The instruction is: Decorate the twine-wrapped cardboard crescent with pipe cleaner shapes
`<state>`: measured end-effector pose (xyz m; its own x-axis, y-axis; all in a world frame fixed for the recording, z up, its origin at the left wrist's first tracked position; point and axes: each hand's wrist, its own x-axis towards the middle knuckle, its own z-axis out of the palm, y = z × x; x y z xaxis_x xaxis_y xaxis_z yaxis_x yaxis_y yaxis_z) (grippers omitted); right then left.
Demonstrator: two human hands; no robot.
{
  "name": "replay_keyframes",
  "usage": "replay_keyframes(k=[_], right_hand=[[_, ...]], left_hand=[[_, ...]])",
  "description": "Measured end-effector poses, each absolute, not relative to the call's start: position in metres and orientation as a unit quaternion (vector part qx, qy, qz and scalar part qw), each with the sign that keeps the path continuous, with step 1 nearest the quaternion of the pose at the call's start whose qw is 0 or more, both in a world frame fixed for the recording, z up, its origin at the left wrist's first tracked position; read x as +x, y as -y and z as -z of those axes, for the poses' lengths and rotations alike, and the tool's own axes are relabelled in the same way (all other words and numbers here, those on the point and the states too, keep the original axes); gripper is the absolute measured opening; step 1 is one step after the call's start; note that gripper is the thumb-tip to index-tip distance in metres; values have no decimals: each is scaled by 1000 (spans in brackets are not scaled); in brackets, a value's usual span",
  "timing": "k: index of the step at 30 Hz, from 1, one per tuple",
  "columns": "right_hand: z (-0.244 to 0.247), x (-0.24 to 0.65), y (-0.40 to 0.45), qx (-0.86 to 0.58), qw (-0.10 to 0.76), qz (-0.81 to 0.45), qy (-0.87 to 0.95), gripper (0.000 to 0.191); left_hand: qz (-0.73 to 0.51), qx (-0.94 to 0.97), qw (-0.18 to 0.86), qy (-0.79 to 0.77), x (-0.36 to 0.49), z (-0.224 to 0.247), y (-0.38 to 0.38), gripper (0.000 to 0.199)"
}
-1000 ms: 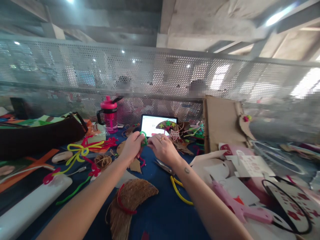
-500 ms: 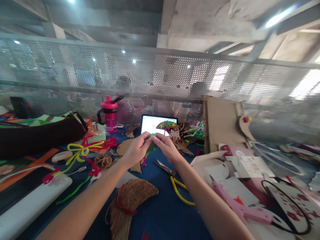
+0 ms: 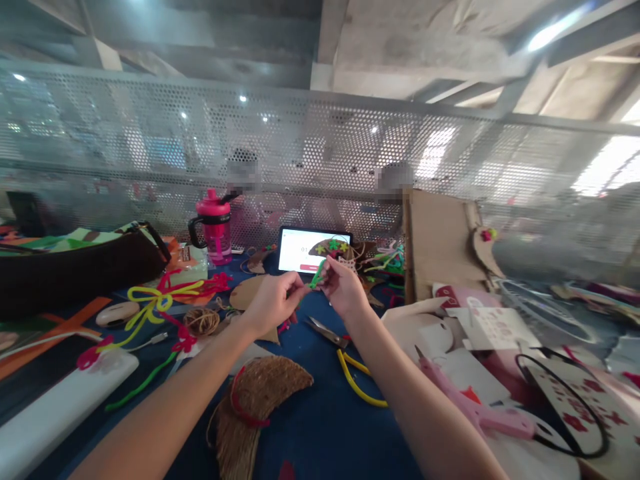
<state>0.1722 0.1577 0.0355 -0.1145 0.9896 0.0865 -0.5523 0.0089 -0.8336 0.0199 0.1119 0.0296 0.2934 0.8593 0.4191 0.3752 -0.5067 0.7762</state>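
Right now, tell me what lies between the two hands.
A green fuzzy strip lies there, held by the left hand and the right hand; the head view shows it.

Craft workshop, with pink glue gun [image 3: 481,415], scissors [image 3: 326,332], balled twine [image 3: 201,322].

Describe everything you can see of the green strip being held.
The green strip is bright and slim, perhaps a fuzzy craft stem. Its visible stretch slants up to the right, held above the blue table and in front of the lit tablet. The left hand pinches its lower part, the right hand its upper part. Some is hidden; it is too small to tell whether it is twisted.
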Motion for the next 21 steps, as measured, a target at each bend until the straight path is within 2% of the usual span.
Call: replay_keyframes(k=[3, 8, 12, 16, 21], right_hand=[[-37, 172, -157, -295, 598, -641, 381, 32], [-34, 169, -156, -320, 575, -643, 392, 29], [-29, 167, -156, -355, 565, -628, 400, 29], [-28, 174, -156, -373, 561, -601, 429, 31], [-42, 173, -158, -406, 540, -545, 497, 31]], left_hand=[[-427, 769, 234, -415, 21, -31, -111, 18], [-378, 816, -8, -437, 16, -25, -121, 14], [-333, 812, -91, -470, 3, -19, -132, 14], [-371, 772, -67, -512, -13, -18, -144, 11], [-452, 725, 110, -508, -23, -20, -152, 14]])
